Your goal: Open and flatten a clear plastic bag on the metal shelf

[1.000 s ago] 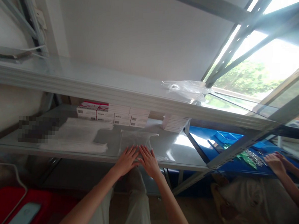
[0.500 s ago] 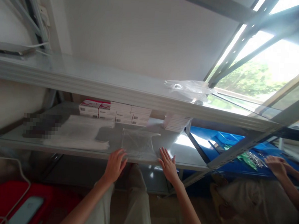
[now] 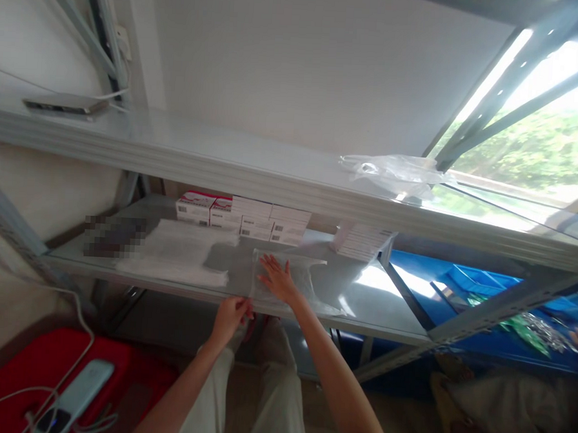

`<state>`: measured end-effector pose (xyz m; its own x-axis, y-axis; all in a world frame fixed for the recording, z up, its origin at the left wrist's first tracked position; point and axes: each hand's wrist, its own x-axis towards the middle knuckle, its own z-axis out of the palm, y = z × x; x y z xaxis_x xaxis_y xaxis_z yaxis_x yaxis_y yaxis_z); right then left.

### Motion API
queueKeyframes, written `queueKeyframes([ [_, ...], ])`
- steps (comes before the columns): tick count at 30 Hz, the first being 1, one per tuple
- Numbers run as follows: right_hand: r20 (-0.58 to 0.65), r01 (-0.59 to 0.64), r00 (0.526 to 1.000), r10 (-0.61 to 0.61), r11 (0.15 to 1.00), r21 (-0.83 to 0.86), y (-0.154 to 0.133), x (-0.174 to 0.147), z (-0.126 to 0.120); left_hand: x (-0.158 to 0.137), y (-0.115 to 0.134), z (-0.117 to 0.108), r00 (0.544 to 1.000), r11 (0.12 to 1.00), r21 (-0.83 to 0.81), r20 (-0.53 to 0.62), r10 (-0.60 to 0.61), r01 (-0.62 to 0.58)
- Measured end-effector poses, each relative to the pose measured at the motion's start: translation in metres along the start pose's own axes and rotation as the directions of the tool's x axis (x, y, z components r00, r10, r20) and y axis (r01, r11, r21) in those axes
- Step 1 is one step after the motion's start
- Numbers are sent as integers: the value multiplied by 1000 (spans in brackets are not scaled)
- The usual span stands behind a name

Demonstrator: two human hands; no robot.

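A clear plastic bag with handle-like strips on its right side lies spread on the lower shelf. My right hand rests on its left part, palm down with the fingers spread. At the bag's near left corner, by the shelf edge, my left hand is closed in a pinch on the film. Left of the bag lies a flat stack of whitish plastic bags. Behind them stand several small white boxes, some with red tops.
Another clear bag lies on the upper shelf, left of which is a flat grey device. A power bank with cables sits on a red surface at lower left. Blue trays and another person are at right.
My right hand has moved left from the bag's right side onto its left part. My left hand has closed at the near left corner. The view has shifted left.
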<state>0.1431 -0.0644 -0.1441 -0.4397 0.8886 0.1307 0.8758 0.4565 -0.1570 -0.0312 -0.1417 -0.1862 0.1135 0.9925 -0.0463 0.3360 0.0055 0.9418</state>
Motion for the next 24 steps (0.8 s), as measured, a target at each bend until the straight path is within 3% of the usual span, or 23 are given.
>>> queueKeyframes([
  [3, 45, 8, 999, -10, 999, 33, -4, -1, 17, -2, -1, -6, 993, 998, -63, 117, -18, 25],
  [5, 42, -9, 999, 7, 998, 55, -2, -6, 23, -4, 1, -11, 992, 998, -46, 117, -38, 44],
  [7, 25, -17, 1000, 16, 999, 51, 2, -11, 26, -4, 6, -16, 1000, 999, 42, 15, -5, 5],
  [10, 10, -16, 1000, 16, 1000, 11, 5, -15, 27, 4, 19, -15, 967, 946, 301, -178, 182, -123],
  [13, -9, -27, 1000, 27, 1000, 1, 3, -15, 25, 20, 32, -4, 940, 820, 553, -180, 289, -147],
  [16, -66, -49, 996, 53, 997, 51, -2, -13, 18, 36, 41, 7, 956, 759, 649, -184, 228, -56],
  [24, -171, -140, 972, 161, 982, 129, 9, -1, 2, 47, 49, 12, 966, 815, 571, -250, 63, 94],
])
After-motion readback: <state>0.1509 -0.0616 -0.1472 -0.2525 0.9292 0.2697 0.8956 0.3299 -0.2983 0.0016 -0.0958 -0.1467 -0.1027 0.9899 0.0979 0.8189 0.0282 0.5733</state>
